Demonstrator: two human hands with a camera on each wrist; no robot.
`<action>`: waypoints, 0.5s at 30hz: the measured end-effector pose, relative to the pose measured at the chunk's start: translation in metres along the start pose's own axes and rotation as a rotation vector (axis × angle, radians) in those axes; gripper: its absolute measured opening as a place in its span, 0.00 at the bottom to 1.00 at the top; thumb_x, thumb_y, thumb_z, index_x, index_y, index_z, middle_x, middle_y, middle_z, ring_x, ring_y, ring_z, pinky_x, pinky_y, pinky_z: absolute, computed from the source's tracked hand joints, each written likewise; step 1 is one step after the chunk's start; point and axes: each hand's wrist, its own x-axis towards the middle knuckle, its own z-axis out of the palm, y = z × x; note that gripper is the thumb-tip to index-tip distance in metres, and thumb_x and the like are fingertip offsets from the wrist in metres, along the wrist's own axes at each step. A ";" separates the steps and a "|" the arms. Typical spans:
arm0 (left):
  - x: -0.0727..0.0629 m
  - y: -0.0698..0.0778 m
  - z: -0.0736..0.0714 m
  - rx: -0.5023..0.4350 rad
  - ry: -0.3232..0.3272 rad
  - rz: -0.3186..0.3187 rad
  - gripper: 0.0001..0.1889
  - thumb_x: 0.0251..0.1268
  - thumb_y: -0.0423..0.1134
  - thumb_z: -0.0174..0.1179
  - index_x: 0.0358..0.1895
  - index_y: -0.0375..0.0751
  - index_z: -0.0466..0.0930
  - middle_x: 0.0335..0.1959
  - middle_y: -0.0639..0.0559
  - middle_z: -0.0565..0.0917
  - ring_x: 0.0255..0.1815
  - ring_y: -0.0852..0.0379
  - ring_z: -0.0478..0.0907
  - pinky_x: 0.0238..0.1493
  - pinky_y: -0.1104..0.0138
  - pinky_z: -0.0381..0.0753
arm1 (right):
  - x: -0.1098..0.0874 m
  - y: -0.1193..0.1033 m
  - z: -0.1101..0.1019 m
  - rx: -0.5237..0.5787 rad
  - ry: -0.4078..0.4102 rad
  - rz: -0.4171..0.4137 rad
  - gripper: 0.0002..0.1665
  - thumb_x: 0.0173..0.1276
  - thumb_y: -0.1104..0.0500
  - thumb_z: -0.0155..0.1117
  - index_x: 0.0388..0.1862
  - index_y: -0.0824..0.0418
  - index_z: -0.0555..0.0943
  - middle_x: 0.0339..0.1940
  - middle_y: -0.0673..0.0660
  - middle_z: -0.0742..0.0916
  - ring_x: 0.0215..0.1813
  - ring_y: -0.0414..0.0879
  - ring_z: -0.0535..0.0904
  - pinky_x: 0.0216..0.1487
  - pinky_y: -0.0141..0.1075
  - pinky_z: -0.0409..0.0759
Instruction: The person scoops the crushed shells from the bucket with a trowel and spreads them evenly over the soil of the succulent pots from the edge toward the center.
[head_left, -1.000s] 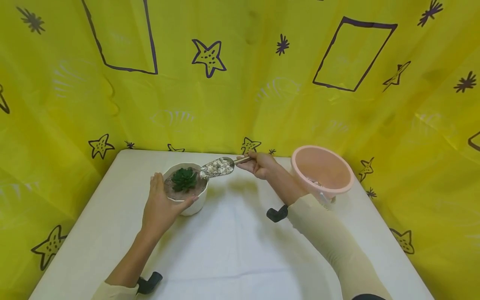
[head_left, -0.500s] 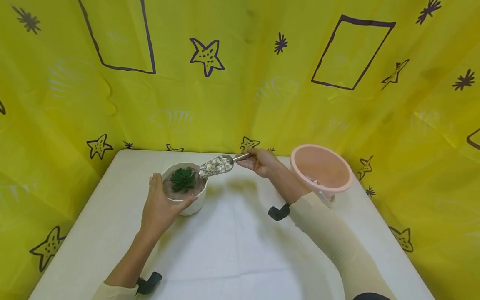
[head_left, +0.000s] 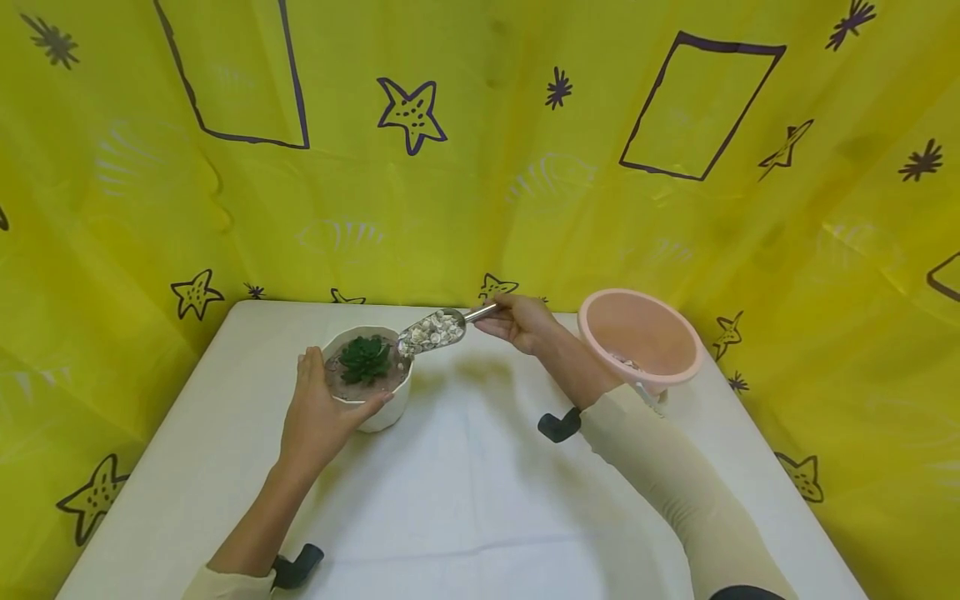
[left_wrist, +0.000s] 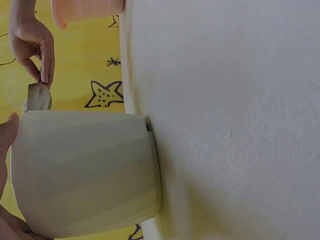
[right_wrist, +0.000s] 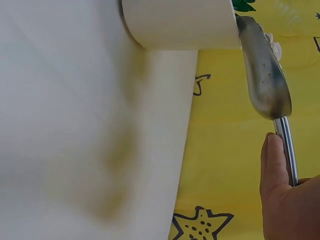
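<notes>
- Fingers of the left hand (head_left: 318,412) and its thumb are spread wide round the white pot (head_left: 386,417), holding it at its 9 and 5 o'clock.
- The pot stands on the counter, with a green plant (head_left: 364,360) in sandy-looking fill.
- At the pot's 2 o'clock rim lies the lip of a metal scoop (right_wrist: 267,75), heaped with pale pieces (head_left: 431,330).
- Fingers of the right hand (head_left: 517,325), closed narrowly on the scoop's handle, sit towards 2 to 3 o'clock.
- That hand has risen slightly over the last second, the handle now a little higher, the lip still at the rim.
- The scoop thus seems to be tipping more steeply into the pot; most of its load remains, so the pouring looks barely begun.
- Well apart, about 3 o'clock, a pink bucket (head_left: 652,327) holds more pieces.
- Beneath everything is the white-covered counter (head_left: 450,483); a yellow curtain (head_left: 480,192) hangs at 12.
</notes>
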 end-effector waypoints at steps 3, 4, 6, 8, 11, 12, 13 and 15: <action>0.000 0.000 0.000 0.004 -0.006 -0.005 0.71 0.58 0.63 0.76 0.84 0.29 0.33 0.85 0.29 0.40 0.85 0.34 0.36 0.78 0.36 0.50 | -0.002 0.000 0.001 -0.009 0.005 -0.022 0.23 0.87 0.59 0.50 0.69 0.76 0.72 0.32 0.62 0.90 0.33 0.51 0.91 0.56 0.47 0.82; 0.000 0.000 0.000 0.005 -0.006 -0.006 0.71 0.58 0.63 0.76 0.84 0.29 0.33 0.85 0.29 0.40 0.85 0.34 0.36 0.78 0.36 0.50 | -0.002 0.000 0.001 -0.011 0.005 -0.030 0.22 0.87 0.59 0.50 0.67 0.76 0.73 0.31 0.63 0.90 0.32 0.51 0.91 0.56 0.46 0.83; 0.001 0.000 0.000 0.009 -0.008 -0.008 0.71 0.58 0.63 0.75 0.84 0.28 0.33 0.85 0.29 0.40 0.85 0.34 0.36 0.78 0.37 0.50 | -0.003 0.000 0.002 -0.014 0.000 -0.043 0.19 0.87 0.59 0.51 0.61 0.75 0.76 0.31 0.63 0.90 0.32 0.51 0.91 0.54 0.46 0.83; 0.001 0.000 0.001 0.011 -0.008 -0.009 0.71 0.58 0.63 0.75 0.84 0.28 0.33 0.85 0.29 0.40 0.85 0.34 0.36 0.78 0.37 0.50 | -0.003 0.000 0.002 -0.018 -0.009 -0.054 0.16 0.87 0.60 0.51 0.53 0.73 0.78 0.31 0.63 0.90 0.33 0.51 0.91 0.52 0.46 0.84; 0.001 0.000 0.000 0.013 -0.010 -0.011 0.70 0.58 0.63 0.75 0.84 0.28 0.33 0.85 0.29 0.40 0.85 0.34 0.36 0.78 0.37 0.50 | -0.004 -0.001 0.002 -0.024 -0.028 -0.068 0.15 0.87 0.61 0.50 0.46 0.72 0.80 0.31 0.63 0.90 0.33 0.51 0.91 0.53 0.46 0.84; 0.001 0.000 0.000 0.012 -0.010 -0.011 0.71 0.58 0.64 0.75 0.84 0.28 0.33 0.85 0.29 0.40 0.85 0.34 0.36 0.78 0.37 0.50 | -0.004 -0.002 0.003 -0.028 -0.032 -0.074 0.16 0.87 0.61 0.50 0.45 0.72 0.80 0.31 0.63 0.90 0.33 0.51 0.91 0.52 0.46 0.84; 0.001 0.000 0.000 0.011 -0.010 -0.010 0.71 0.58 0.64 0.75 0.84 0.28 0.33 0.85 0.29 0.39 0.85 0.34 0.36 0.78 0.37 0.50 | -0.004 -0.002 0.003 -0.030 -0.034 -0.079 0.15 0.87 0.62 0.50 0.44 0.72 0.80 0.30 0.63 0.90 0.33 0.51 0.91 0.52 0.46 0.84; 0.001 0.000 0.000 0.007 -0.007 -0.008 0.71 0.58 0.63 0.75 0.84 0.28 0.33 0.85 0.30 0.39 0.85 0.35 0.36 0.78 0.37 0.50 | -0.005 -0.003 0.004 -0.035 -0.034 -0.089 0.15 0.87 0.62 0.50 0.45 0.72 0.79 0.30 0.63 0.90 0.32 0.51 0.91 0.50 0.45 0.85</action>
